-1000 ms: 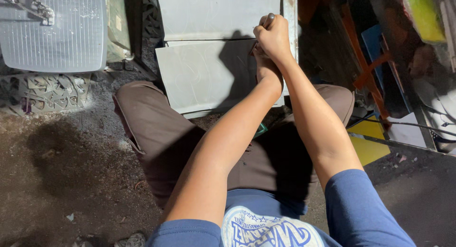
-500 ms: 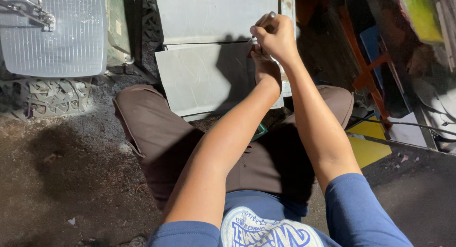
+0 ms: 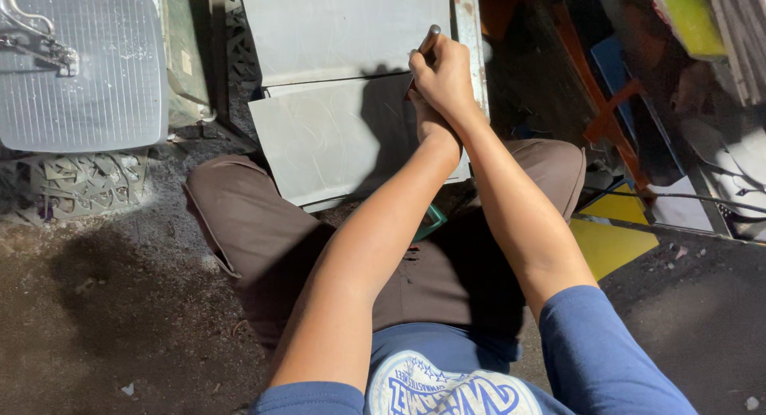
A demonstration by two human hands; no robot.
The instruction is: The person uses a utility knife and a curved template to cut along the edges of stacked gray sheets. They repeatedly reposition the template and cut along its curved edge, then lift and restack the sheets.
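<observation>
Right hand (image 3: 444,78) grips a metal tool (image 3: 430,40), tip pressed to a grey sheet (image 3: 327,136) leaning vs. the person's knees. Left hand (image 3: 432,124) sits just under it, mostly hidden; grip can't be told. Plastic grille (image 3: 88,72) lies at left.

A slim metal tool (image 3: 429,41) with a rounded silvery end stands nearly upright, tilted slightly right, its tip on a pale grey metal sheet (image 3: 327,140). The scratched sheet lies slanted over brown-trousered knees, overlapping a second grey sheet (image 3: 343,28) beyond.

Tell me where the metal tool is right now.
In the head view, upper centre: the metal tool sticks up from the right hand, over the grey metal sheet.
</observation>
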